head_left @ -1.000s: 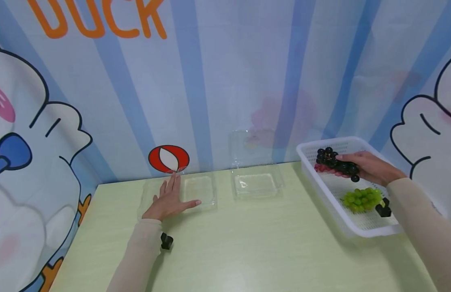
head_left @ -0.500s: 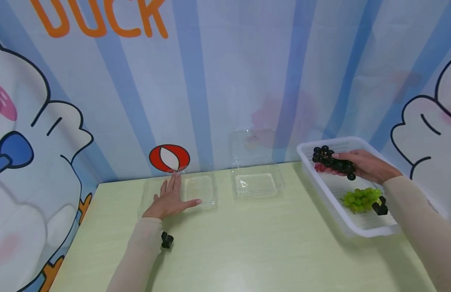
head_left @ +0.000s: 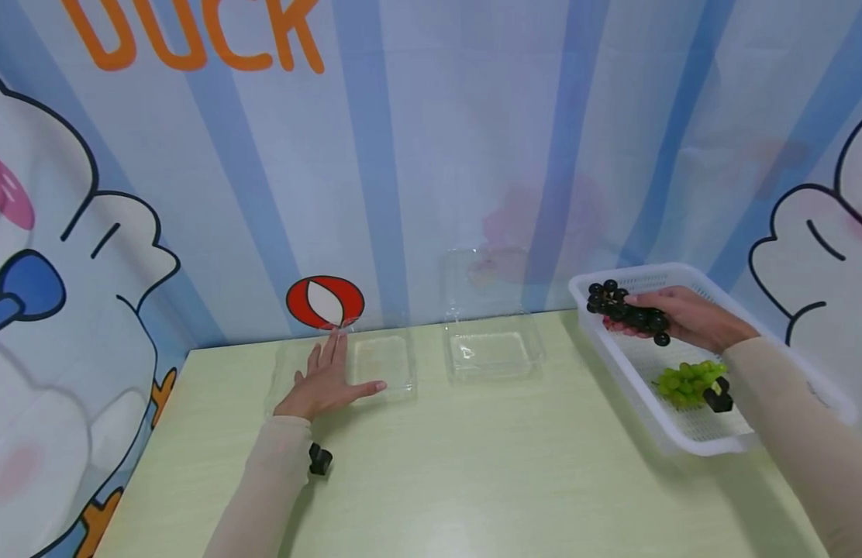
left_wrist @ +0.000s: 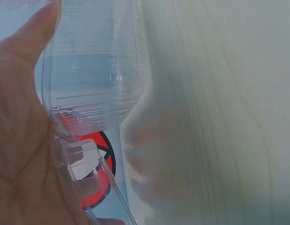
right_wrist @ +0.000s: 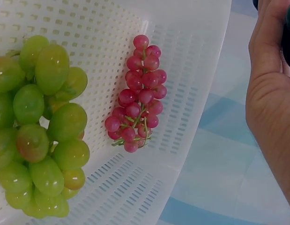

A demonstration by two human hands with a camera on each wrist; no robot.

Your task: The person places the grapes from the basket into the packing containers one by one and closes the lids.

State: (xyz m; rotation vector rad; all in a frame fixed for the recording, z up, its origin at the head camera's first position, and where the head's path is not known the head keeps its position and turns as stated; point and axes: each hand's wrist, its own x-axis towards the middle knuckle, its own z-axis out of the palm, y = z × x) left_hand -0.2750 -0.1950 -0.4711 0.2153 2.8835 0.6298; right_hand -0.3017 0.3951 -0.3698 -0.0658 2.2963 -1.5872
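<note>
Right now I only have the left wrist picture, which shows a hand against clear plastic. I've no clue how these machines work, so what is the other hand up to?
Observer: The right hand is holding a bunch of black grapes.
Visitor: Lovely! Is there any other fruit about?
Observer: Yes, green grapes and pink grapes lie in a white basket.
Visitor: And is this clear box the only one?
Observer: No, the head view shows a second clear box on the table, standing open to the right of yours.
</note>
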